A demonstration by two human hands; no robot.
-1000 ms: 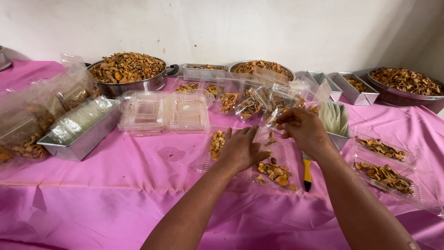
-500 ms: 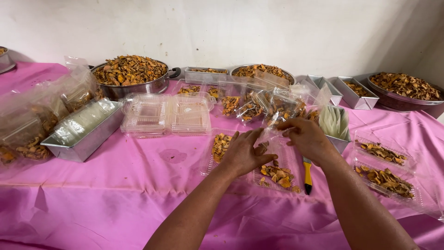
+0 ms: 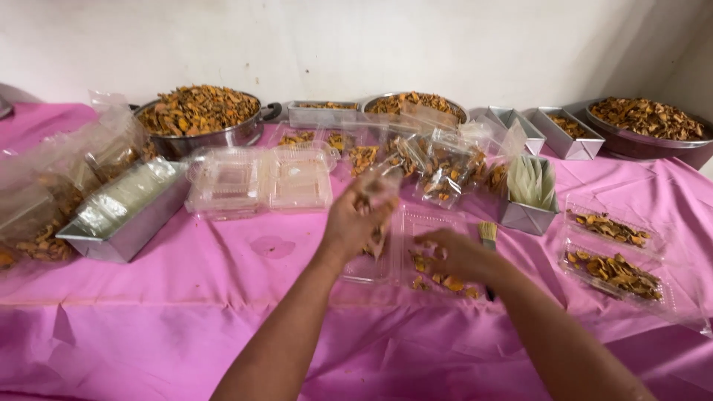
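Note:
My left hand [image 3: 355, 223] is raised above the table and pinches a small clear plastic bag [image 3: 380, 182] holding a few dried orange slices. My right hand [image 3: 454, 254] is lower, palm down inside an open clear clamshell tray [image 3: 425, 221], with its fingers resting on the loose dried orange slices [image 3: 445, 283] there. Motion blur hides whether those fingers grip any slices. The tray lies on the pink tablecloth [image 3: 223, 297] directly in front of me.
A large metal pot of slices [image 3: 197, 119] and more metal bowls [image 3: 646, 126] line the wall. Empty clamshells [image 3: 260, 178], filled bags [image 3: 445, 167], a tin of folded bags [image 3: 531, 197], a long tin [image 3: 126, 212] and filled clamshells [image 3: 613, 256] surround the tray.
My left hand has lifted the small bag up and leftward. My right hand has let go of the bag and dropped down into the clamshell tray onto the slices.

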